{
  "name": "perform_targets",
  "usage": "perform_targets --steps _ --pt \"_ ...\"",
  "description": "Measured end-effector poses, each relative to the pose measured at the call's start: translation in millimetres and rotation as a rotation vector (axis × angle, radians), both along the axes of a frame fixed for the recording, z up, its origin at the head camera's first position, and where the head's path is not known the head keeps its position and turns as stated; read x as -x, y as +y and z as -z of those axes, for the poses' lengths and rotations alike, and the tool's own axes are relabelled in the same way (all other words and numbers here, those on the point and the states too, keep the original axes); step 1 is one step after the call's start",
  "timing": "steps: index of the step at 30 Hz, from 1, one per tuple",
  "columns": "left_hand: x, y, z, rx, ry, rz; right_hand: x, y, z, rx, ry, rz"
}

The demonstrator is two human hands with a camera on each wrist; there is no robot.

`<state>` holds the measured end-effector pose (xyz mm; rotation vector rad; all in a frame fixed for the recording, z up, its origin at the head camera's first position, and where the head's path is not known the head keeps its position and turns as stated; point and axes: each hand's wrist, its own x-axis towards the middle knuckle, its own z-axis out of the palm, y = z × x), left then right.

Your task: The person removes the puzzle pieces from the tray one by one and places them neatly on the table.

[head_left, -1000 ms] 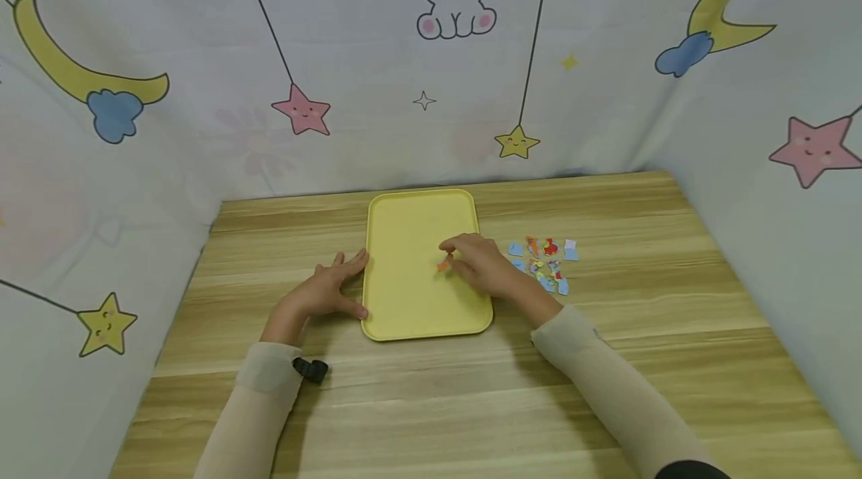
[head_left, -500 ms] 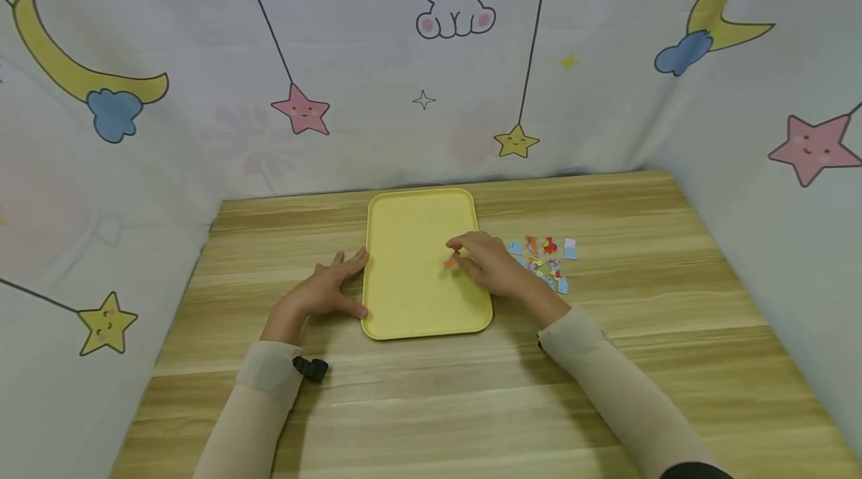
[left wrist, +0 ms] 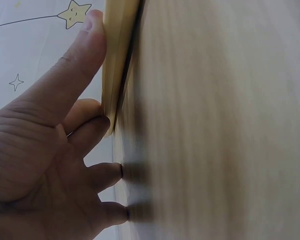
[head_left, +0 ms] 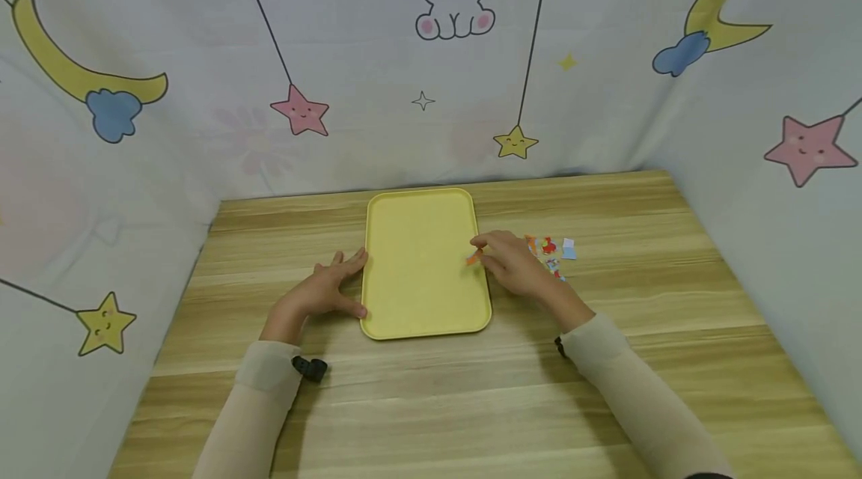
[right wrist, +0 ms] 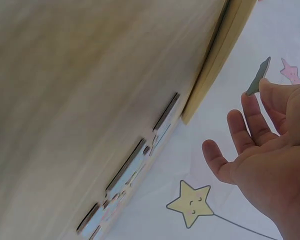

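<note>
My left hand (head_left: 323, 289) rests at the left edge of the yellow tray (head_left: 420, 269), thumb and fingertips touching its rim and the other fingers spread on the table. Over the tray's right rim, my right hand (head_left: 515, 262) pinches a small orange jigsaw piece (head_left: 474, 257) between thumb and finger. In the right wrist view that piece (right wrist: 259, 77) shows its dark back, held above the table. Several colourful jigsaw pieces (head_left: 548, 245) lie flat on the table to the right of the tray, some of them hidden behind the right hand.
The wooden table (head_left: 417, 404) runs up to a white cloth backdrop (head_left: 377, 45) printed with stars, moons and a rabbit. A small black device (head_left: 310, 368) sits at the left sleeve cuff.
My right hand has moved to the right, carrying the orange jigsaw piece from over the tray's inside to near its right rim. The left hand and the tray have stayed put.
</note>
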<state>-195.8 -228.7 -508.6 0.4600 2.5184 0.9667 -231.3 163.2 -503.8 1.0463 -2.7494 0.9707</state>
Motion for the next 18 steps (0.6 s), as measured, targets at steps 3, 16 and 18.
perform_targets --steps 3,16,18 --pt "-0.3 0.4 -0.7 -0.001 0.001 0.004 -0.7 7.0 0.9 0.016 -0.008 0.009" --pt "-0.2 0.2 -0.9 0.001 0.004 0.013 -9.2 44.8 1.4 0.026 -0.101 0.108" --pt "-0.2 -0.4 -1.1 -0.001 0.004 0.012 -9.5 49.2 0.8 0.029 -0.106 0.117"
